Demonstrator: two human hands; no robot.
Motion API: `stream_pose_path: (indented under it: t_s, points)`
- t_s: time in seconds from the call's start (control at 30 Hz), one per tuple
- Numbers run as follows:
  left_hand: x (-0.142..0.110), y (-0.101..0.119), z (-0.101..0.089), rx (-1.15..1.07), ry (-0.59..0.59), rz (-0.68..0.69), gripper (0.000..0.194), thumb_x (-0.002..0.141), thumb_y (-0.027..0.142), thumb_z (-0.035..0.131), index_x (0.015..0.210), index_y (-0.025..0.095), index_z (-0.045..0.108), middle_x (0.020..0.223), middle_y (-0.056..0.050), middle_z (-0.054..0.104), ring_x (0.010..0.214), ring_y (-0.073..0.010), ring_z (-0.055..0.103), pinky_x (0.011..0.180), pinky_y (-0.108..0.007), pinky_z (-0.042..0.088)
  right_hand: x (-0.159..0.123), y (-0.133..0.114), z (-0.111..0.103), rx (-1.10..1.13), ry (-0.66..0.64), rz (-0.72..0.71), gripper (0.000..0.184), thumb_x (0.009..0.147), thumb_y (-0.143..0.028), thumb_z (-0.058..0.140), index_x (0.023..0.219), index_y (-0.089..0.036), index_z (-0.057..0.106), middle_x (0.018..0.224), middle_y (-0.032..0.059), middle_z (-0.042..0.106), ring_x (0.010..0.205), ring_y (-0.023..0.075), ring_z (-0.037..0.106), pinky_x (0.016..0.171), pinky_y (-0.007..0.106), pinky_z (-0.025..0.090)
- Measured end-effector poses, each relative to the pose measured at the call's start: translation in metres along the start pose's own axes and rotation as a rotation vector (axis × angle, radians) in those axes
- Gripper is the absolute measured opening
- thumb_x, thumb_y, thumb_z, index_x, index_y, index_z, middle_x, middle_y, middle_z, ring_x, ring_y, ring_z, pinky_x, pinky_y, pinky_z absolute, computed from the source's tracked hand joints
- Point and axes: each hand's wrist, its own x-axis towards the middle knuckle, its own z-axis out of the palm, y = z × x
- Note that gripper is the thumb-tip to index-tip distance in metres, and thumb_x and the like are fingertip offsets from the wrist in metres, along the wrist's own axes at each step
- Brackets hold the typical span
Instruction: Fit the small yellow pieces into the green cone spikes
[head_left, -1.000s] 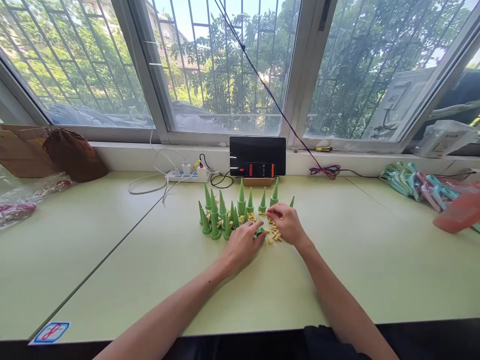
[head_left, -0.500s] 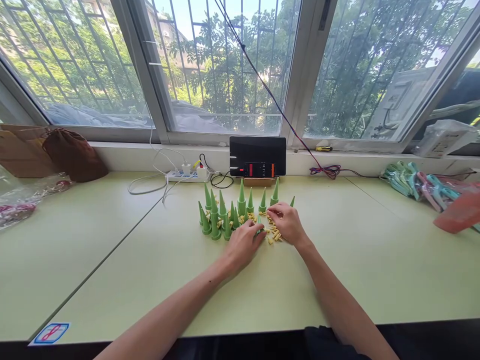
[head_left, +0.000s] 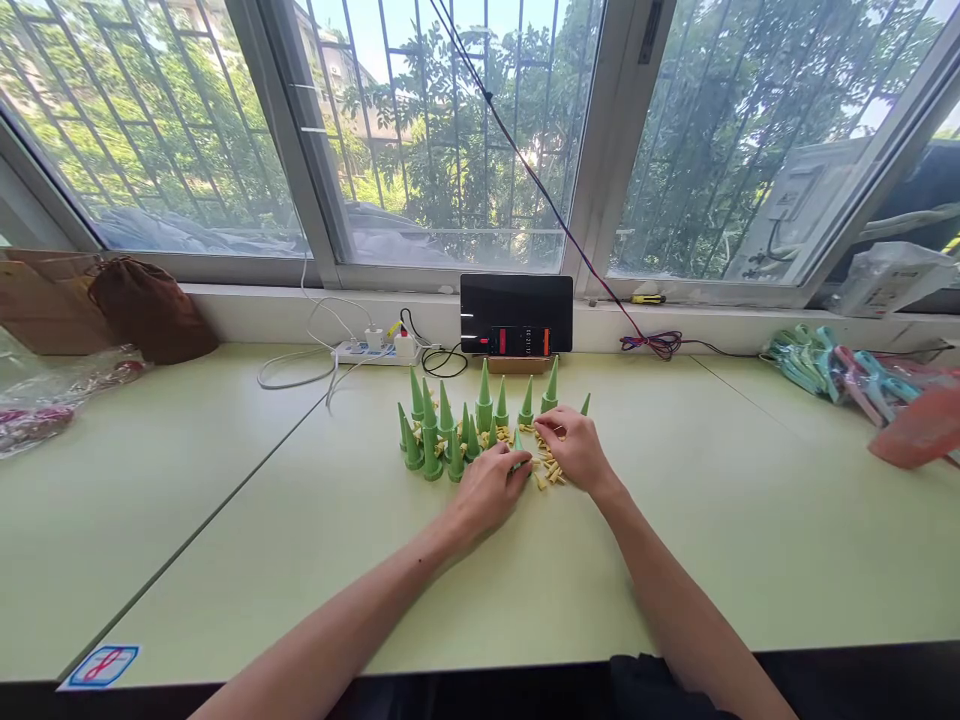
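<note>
My left hand (head_left: 489, 488) is closed around a small green cone (head_left: 517, 440), whose tip stands up between the fingers and whose base they hide. Just to its right, my right hand (head_left: 574, 447) has thumb and fingertips pinched together over the table. What the pinch holds is too small to make out. Small yellow pieces (head_left: 553, 470) lie scattered below and between both hands. Several green cones (head_left: 432, 455) stand upright on round bases in a group left of and behind my hands, with more yellow pieces among them. One cone (head_left: 586, 404) shows behind my right hand.
Behind the cones a dark tablet (head_left: 517, 295) leans by the window, with a phone (head_left: 519, 341) before it. A power strip (head_left: 375, 353) with cables lies left of them. A brown drawstring bag (head_left: 150, 310) stands far left; bagged coloured items (head_left: 832, 365) lie far right.
Both hands keep nearly the same place and grip. The whole view has shifted very slightly.
</note>
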Motion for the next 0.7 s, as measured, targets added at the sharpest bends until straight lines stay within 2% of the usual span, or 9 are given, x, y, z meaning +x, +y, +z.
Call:
stream_pose_path:
  t_s: [0.37,0.7]
  points:
    - [0.0005,-0.0008,-0.0003,-0.061,-0.034,-0.007,0.03,0.094,0.034,0.045,0.109,0.024,0.069,0.095,-0.007,0.062,0.085,-0.0202,0.062,0.075,-0.031,0.046,0.0,0.0005,0.0002,0.001,0.003,0.01,0.016,0.087,-0.019,0.058,0.083,-0.016,0.073,0.087,0.0087,0.067,0.075,0.0186,0.064,0.069,0.032,0.054]
    - [-0.0003,0.0059,-0.006,-0.052,-0.093,-0.043,0.034,0.091,0.035,0.045,0.117,0.022,0.064,0.101,-0.009,0.064,0.089,-0.0229,0.062,0.075,-0.033,0.046,-0.0001,-0.0026,-0.0012,-0.016,-0.011,0.012,0.017,0.088,-0.02,0.057,0.083,-0.017,0.073,0.085,0.0087,0.067,0.073,0.0188,0.064,0.068,0.032,0.053]
